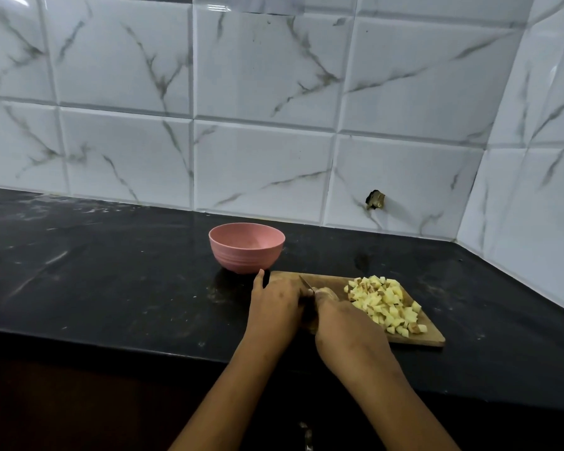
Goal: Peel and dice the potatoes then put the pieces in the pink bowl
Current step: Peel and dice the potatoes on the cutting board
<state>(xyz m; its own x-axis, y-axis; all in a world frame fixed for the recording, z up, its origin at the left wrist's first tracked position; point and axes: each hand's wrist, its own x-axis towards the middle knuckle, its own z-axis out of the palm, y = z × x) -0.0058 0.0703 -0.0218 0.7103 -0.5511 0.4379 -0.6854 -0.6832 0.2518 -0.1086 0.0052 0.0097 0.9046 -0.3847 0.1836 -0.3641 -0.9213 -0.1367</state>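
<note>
White tiles veined with grey marble lines (264,76) backed the glossy black countertop (111,271) where we stood, and one tile low on the wall showed a broken hole (375,200). On the counter lay our wooden cutting board (432,336), a flat brown slab set askew so that its long axis ran from the far left toward the near right, one corner pointing at the counter's front edge. A heap of diced potato (385,304) covered the right half of the board: small pale-yellow cubes, some with reddish-brown patches, piled loosely along that same slant. Just beyond the board's far left corner sat the pink bowl (247,247), round, matte, faintly ribbed near its base, upright; we saw nothing inside it from our angle.

Our left hand (275,309) rested palm-down over the left part of the board, fingers curled over something we could not make out, thumb stretched toward the bowl. Our right hand (345,323) was closed around the knife (306,284), its handle hidden in the grip. The thin blade pointed away from us and slightly left, emerging between the two hands. Just right of the blade, a pale rounded piece of potato (326,291) showed at our right knuckles.
</note>
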